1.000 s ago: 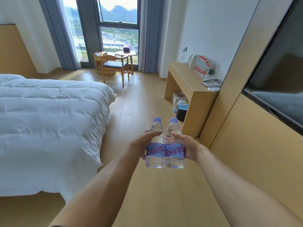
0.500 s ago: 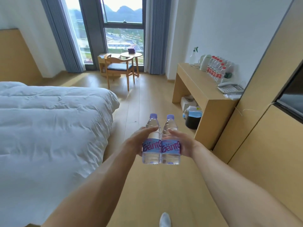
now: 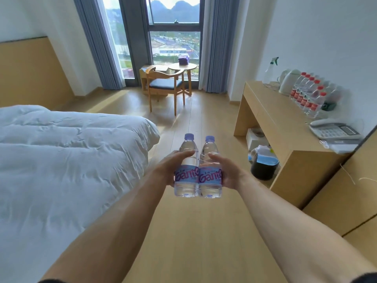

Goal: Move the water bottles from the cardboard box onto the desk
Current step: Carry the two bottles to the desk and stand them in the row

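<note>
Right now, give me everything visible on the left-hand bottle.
The left bottle is clear plastic, ribbed, with a lavender screw cap on, filled with clear liquid. A purple label with pink lettering wraps its middle. It is upright, held in the air over the wood floor, side against the twin right bottle. The left hand grips it from the left, thumb across the shoulder above the label.

left bottle (image 3: 186, 176) label reads "Gante", right bottle (image 3: 210, 177) label likewise "Gante"
</note>
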`<state>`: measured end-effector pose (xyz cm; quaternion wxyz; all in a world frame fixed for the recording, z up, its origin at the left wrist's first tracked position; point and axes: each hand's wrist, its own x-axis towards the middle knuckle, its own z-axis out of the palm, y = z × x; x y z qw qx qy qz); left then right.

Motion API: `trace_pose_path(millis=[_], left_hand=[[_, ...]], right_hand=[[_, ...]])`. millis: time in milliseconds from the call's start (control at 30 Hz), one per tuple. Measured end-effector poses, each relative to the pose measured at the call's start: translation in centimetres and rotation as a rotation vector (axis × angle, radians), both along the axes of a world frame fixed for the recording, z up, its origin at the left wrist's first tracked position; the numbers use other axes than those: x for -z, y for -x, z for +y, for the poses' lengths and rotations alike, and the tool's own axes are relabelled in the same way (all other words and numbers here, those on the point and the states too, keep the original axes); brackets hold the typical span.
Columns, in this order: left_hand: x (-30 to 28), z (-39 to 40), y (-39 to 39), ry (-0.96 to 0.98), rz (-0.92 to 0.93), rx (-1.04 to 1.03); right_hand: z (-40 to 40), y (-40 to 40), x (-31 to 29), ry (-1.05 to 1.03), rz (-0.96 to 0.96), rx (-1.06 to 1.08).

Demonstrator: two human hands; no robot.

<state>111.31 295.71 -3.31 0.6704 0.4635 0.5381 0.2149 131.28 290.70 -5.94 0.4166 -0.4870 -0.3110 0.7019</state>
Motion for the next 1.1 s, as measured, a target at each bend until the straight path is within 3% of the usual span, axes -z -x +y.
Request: trace_pose_path(millis=[400,800,1100], left_hand=[[0.9,16.9,-7.3,0.003,0.034,0.11],[-0.5,39.3,-14.4,0.002,-0.039,0.251],[-0.9,50.2,-19.5,0.026,-0.058,0.305]], right_hand=[[14.8,-6.6,0.9,-0.026,-0.026,0.066],[34.7,-11.8,0.3,-0.008,-0.086,0.322],[44.9,-16.5,0.7,0.004,-0.07,0.431]])
